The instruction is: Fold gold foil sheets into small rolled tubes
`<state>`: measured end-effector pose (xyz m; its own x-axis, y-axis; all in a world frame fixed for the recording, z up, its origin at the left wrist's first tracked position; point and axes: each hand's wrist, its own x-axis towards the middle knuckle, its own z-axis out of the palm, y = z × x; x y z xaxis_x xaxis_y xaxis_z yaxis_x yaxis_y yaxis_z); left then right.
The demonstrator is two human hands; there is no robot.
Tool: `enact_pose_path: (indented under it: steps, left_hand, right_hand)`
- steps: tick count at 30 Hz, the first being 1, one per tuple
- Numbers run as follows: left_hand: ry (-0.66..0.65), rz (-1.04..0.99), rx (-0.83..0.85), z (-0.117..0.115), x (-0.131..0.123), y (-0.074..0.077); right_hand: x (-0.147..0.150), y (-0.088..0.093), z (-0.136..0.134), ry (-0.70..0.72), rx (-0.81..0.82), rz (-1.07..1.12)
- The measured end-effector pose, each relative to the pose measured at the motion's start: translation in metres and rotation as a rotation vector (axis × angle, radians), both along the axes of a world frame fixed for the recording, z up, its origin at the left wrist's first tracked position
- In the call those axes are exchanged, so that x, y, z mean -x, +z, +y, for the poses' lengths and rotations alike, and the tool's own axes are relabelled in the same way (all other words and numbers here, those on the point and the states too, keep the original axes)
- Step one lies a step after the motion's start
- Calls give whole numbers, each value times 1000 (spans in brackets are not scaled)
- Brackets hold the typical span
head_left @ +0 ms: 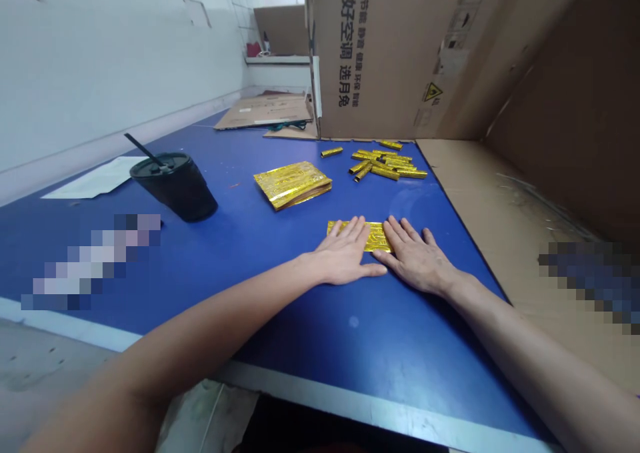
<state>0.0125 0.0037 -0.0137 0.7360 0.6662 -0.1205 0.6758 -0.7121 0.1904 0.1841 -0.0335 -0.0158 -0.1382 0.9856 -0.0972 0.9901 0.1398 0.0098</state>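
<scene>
- Now both palms lie flat on the gold foil sheet (371,237), near the middle of the blue table (250,253).
- Left hand (345,256) and right hand (415,256) are open, fingers spread, gripping nothing.
- Sheet's long axis runs left-right under the fingertips; both hands equally near.

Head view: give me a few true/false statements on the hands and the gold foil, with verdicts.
1. Both hands lie flat on one gold foil sheet. True: left hand, right hand.
2. The foil stack is in the left hand. False: it lies apart on the blue table.
3. The rolled gold tubes lie near the cardboard box. True.
4. The black cup is tipped over. False: it stands upright, straw in lid.
</scene>
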Motion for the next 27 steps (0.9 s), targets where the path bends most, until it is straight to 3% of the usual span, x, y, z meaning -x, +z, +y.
enact_pose_path:
  steps: [4,8,11,14,16,27]
  left_hand:
    - [41,43,-30,2,23,-1]
    - [44,34,-37,0,26,-2]
    - [20,30,-43,0,25,-1]
    - [-50,45,-41,0,24,0]
    - [-95,47,-32,0,24,0]
    - [-21,57,-22,-6,27,2]
  right_hand:
    - [-2,-2,0,4,-41,27]
    - [2,1,-4,-9,-188,43]
    - [17,6,-14,111,-330,110]
    - [36,8,-25,375,-165,228]
    - [43,7,-29,434,-54,281]
    - [11,-1,-15,157,-12,66]
